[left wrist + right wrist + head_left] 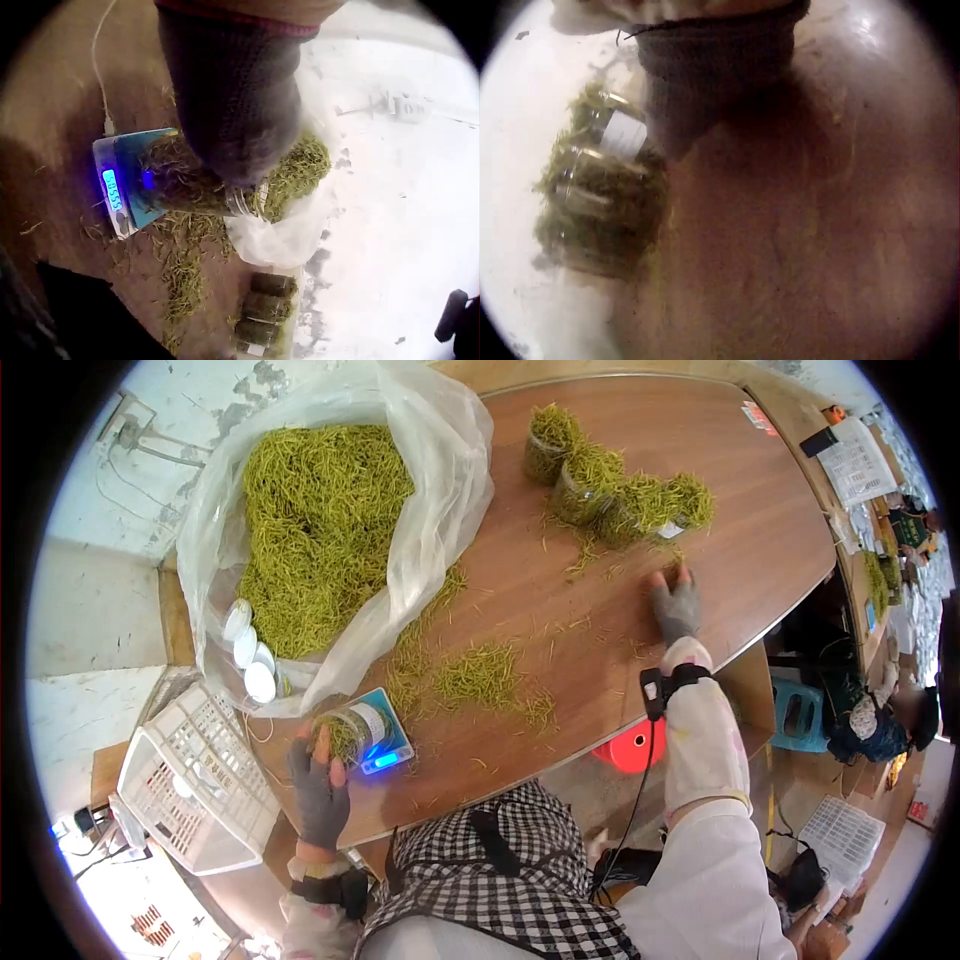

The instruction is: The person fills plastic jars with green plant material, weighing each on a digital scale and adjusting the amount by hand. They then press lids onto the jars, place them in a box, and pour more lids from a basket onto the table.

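Observation:
In the head view, a jar of green strands [364,726] lies on its side or tilts on the blue scale [396,738]. My gloved left hand [322,792] touches its stuffed mouth, fingers extended. The left wrist view shows that hand [236,105] over the jar's rim; its fingertips are hidden behind it. The scale's display [112,190] glows blue. My right hand [678,608] is low over the tabletop, fingers loosely extended, holding nothing visible, just in front of several stuffed jars [578,498]. In the right wrist view it [690,90] is beside these jars [607,195].
A large plastic bag [455,455] full of green strands [320,530] stands at the back left, with white lids [260,682] at its edge. Loose strands [480,675] lie mid-table. A white basket [200,780] is at left; a red stool [634,745] stands below the table's front edge.

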Action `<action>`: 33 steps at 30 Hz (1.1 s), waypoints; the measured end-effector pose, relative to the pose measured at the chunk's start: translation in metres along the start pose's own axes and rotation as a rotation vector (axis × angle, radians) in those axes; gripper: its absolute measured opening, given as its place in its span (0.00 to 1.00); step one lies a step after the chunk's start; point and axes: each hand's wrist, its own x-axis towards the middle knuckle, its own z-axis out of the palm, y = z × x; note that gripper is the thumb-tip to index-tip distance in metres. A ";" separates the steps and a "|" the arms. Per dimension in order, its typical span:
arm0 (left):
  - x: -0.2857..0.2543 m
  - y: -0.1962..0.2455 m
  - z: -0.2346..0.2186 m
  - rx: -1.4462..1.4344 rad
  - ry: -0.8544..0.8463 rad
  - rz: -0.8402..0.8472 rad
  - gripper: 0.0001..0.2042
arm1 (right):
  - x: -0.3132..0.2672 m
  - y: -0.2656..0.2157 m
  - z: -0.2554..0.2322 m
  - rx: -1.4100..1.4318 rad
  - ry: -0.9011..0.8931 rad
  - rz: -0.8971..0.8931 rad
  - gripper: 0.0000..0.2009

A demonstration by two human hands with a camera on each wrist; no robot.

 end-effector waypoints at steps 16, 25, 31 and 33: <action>0.003 -0.001 0.002 -0.086 0.143 0.010 0.22 | -0.224 -0.120 -0.055 -0.068 -0.495 -0.537 0.46; -0.003 -0.003 0.004 -0.271 0.323 0.033 0.26 | -0.232 -0.104 0.007 0.051 -0.482 -0.403 0.24; -0.018 -0.009 -0.006 -0.378 0.285 -0.033 0.38 | -0.231 -0.157 -0.004 0.452 -0.589 -0.099 0.09; -0.021 -0.011 -0.008 -0.374 0.297 -0.023 0.38 | -0.246 -0.226 -0.030 0.572 -0.623 -0.192 0.08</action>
